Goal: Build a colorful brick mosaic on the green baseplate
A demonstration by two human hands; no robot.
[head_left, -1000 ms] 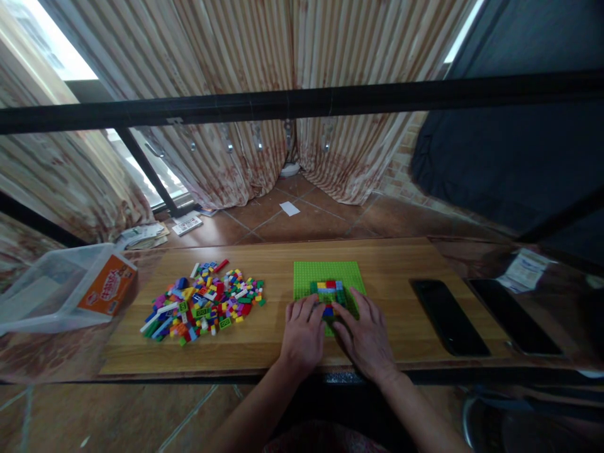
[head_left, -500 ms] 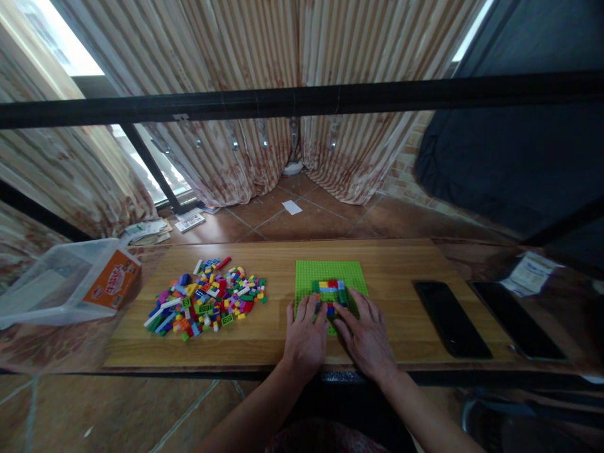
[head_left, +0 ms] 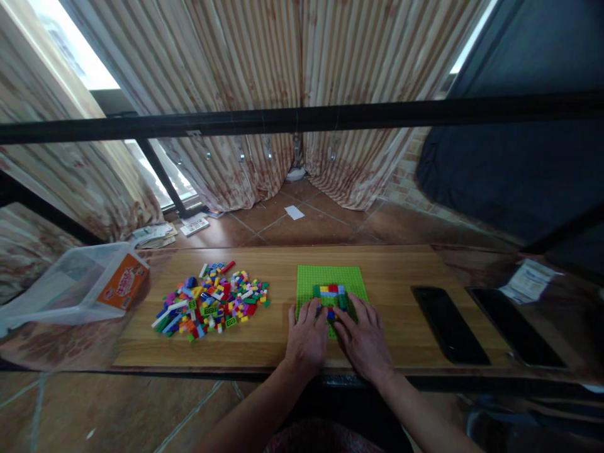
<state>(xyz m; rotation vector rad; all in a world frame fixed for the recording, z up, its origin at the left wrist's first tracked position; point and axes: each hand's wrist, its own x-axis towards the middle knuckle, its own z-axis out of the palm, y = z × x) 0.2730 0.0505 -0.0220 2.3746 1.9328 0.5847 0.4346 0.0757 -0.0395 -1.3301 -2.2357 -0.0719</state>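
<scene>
1. A green baseplate lies flat on the wood-coloured worktop, in front of the person
2. On the baseplate stands a low brick frame, with red, yellow, blue and green bricks along its far side; the fingers cover part of its near side
3. The left hand rests palm down over the near left part of the baseplate, its fingertips at the frame's near left corner; whether its grip holds a brick, I cannot tell
4. The right hand lies over the near right part, thumb and index finger reaching to the frame's near side; its grip is likewise too hidden to tell
5. Well to the left of the baseplate, a loose brick pile spreads in many colours
6. Beyond the pile stands a clear plastic box with an orange label
7. Two dark phones lie side by side, right of the hands
</scene>
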